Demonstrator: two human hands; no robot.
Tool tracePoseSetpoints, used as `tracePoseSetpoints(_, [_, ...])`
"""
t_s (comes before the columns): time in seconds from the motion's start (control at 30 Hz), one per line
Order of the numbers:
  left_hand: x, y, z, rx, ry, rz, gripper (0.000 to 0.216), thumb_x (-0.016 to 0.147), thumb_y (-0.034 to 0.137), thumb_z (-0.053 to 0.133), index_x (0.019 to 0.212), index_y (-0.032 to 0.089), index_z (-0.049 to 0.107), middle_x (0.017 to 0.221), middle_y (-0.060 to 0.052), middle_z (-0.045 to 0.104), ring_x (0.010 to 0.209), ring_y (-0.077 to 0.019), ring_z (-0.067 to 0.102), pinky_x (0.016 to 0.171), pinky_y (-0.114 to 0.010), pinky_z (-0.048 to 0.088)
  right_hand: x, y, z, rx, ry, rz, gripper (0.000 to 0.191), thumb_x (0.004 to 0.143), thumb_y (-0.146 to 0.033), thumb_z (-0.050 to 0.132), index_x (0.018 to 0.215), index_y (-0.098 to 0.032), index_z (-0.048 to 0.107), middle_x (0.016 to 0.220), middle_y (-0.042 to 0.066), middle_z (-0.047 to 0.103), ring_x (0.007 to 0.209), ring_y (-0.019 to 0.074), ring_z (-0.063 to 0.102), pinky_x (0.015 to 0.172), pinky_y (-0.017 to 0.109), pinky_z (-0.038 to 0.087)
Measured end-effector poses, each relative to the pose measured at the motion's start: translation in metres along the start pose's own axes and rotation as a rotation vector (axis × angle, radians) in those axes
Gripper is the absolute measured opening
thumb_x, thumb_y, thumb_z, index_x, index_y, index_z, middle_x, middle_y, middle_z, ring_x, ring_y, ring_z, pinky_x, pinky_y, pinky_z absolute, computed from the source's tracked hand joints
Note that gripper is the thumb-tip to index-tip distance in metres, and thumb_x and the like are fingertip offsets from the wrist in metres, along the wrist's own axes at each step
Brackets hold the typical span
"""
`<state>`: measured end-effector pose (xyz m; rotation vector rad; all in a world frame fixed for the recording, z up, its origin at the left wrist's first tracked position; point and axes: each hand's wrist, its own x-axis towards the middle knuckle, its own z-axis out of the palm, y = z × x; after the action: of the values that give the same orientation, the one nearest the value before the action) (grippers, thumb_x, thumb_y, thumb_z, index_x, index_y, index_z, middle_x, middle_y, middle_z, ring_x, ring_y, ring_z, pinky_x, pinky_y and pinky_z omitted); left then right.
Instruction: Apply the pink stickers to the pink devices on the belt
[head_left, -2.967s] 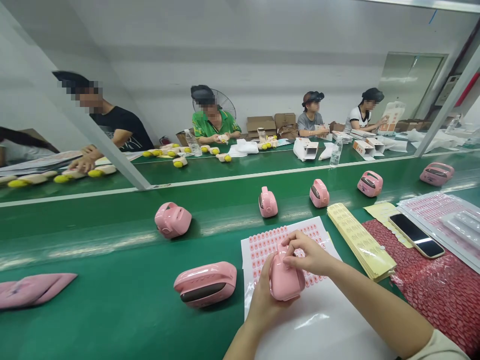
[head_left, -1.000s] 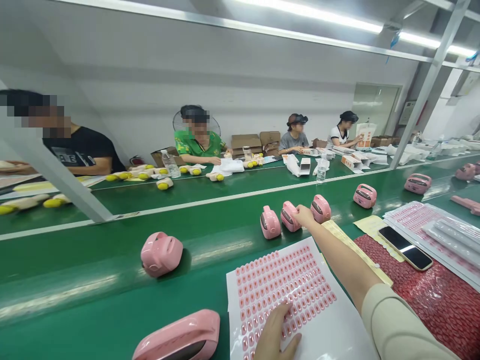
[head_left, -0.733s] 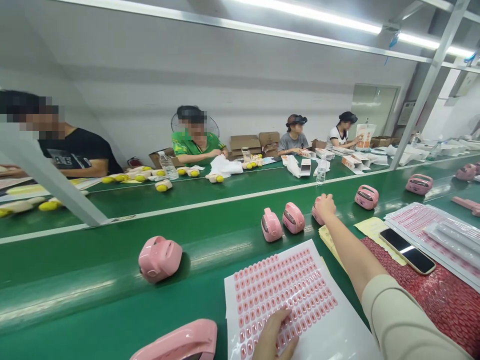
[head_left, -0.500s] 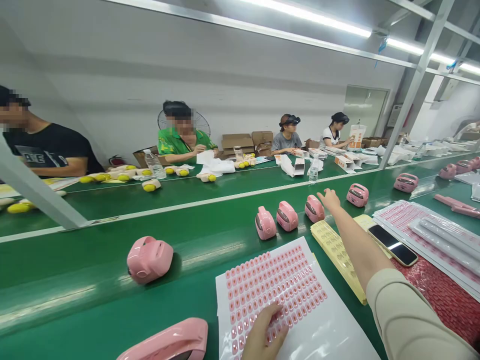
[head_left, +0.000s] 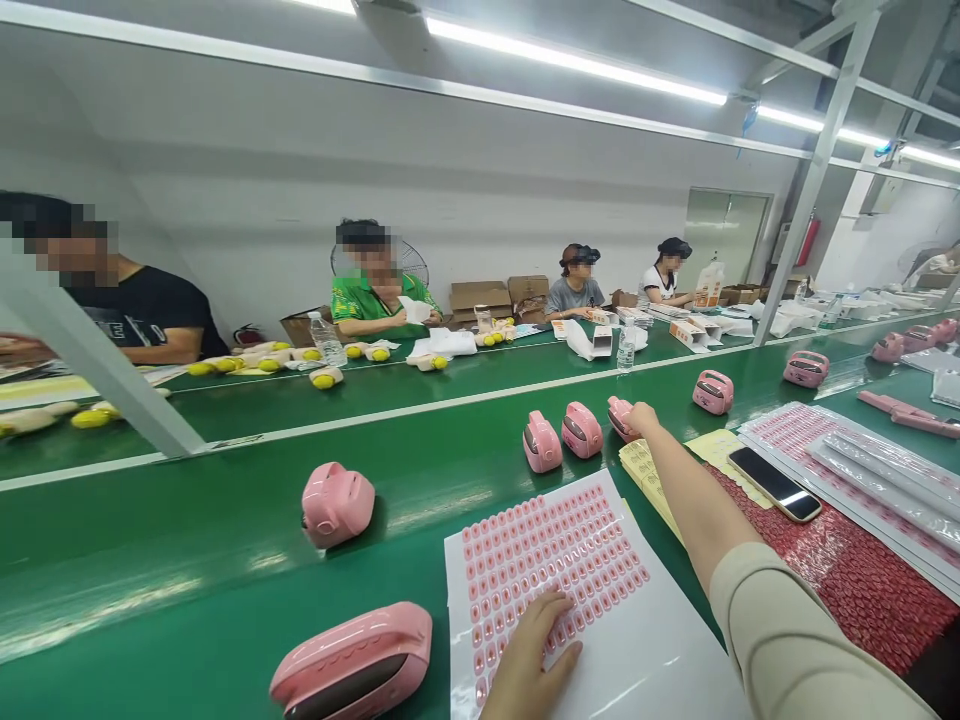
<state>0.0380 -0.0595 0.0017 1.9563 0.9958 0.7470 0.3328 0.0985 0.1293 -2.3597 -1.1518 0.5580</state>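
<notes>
My left hand [head_left: 534,655] lies on a white sheet [head_left: 637,640] with rows of small pink oval stickers [head_left: 555,545], fingers stretched and apart. Far out on the green belt, my right hand [head_left: 642,420] has its fingers closed on a small pink plastic device [head_left: 621,416], partly hiding it. Two similar devices stand just left of it, one dark-windowed pink device [head_left: 541,442] and another pink device [head_left: 582,430]. Nearer to me, a pink device [head_left: 337,503] stands on the belt, and a larger-looking pink device [head_left: 352,660] with a dark panel lies at the front.
Yellow label sheets [head_left: 651,480] lie beneath my right forearm. To the right are a phone [head_left: 774,484], red textured material [head_left: 817,575] and more sticker sheets [head_left: 795,425]. Further pink devices stand along the belt. Across it, several co-workers sit behind boxes, bottles and yellow-tipped items.
My right hand has come down and left onto the pink device, fingers closing on it. The pink devices at left appear shifted right as the view moved. My left hand stays on the sheet.
</notes>
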Motion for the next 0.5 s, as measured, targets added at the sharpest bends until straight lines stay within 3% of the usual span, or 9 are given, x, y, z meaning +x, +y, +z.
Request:
tracePoseSetpoints(0.17, [0.002, 0.003, -0.001, -0.056, -0.016, -0.063, 0.035, 0.068, 0.024, 0.054, 0.102, 0.021, 0.060, 0.115, -0.009, 0.059, 0.112, -0.0264, 0.048, 0.097, -0.042, 0.034, -0.028, -0.003, -0.024, 0.005, 0.246, -0.098, 0.020, 0.076, -0.024, 0.057, 0.092, -0.013, 0.054, 0.092, 0.009, 0.060, 0.086, 0.0200, 0.057, 0.065, 0.028, 0.043])
tracePoseSetpoints(0.3, [0.001, 0.004, -0.003, -0.266, -0.035, -0.151, 0.038, 0.068, 0.030, 0.060, 0.105, 0.022, 0.058, 0.115, -0.010, 0.058, 0.110, -0.0269, 0.050, 0.097, -0.041, 0.034, -0.073, 0.000, -0.038, 0.173, 0.348, -0.385, 0.012, 0.069, -0.025, 0.055, 0.076, -0.020, 0.047, 0.073, -0.001, 0.057, 0.068, 0.0144, 0.055, 0.056, 0.023, 0.038])
tracePoseSetpoints(0.37, [-0.001, 0.007, -0.002, -0.465, -0.018, -0.170, 0.048, 0.066, 0.034, 0.065, 0.111, 0.024, 0.054, 0.122, -0.011, 0.054, 0.112, -0.0276, 0.048, 0.097, -0.042, 0.034, -0.103, 0.006, -0.031, 0.449, 0.241, -0.516, 0.016, 0.067, -0.032, 0.054, 0.072, -0.021, 0.042, 0.061, -0.005, 0.052, 0.050, 0.0102, 0.049, 0.046, 0.022, 0.035])
tracePoseSetpoints(0.4, [-0.002, 0.009, -0.001, -0.594, 0.020, -0.163, 0.055, 0.063, 0.037, 0.068, 0.114, 0.026, 0.052, 0.124, -0.010, 0.052, 0.112, -0.0281, 0.048, 0.096, -0.042, 0.035, -0.120, 0.009, -0.023, 0.603, 0.109, -0.525, 0.020, 0.066, -0.037, 0.053, 0.071, -0.021, 0.041, 0.057, -0.006, 0.049, 0.042, 0.0083, 0.045, 0.040, 0.021, 0.033])
tracePoseSetpoints(0.5, [-0.010, 0.017, 0.003, -1.005, 0.223, -0.144, 0.066, 0.056, 0.043, 0.074, 0.116, 0.029, 0.050, 0.123, -0.009, 0.053, 0.112, -0.0293, 0.048, 0.091, -0.043, 0.039, -0.169, 0.021, 0.020, 0.890, -0.388, -0.348, 0.026, 0.063, -0.043, 0.051, 0.065, -0.021, 0.037, 0.048, -0.008, 0.048, 0.029, 0.0042, 0.033, 0.030, 0.018, 0.023])
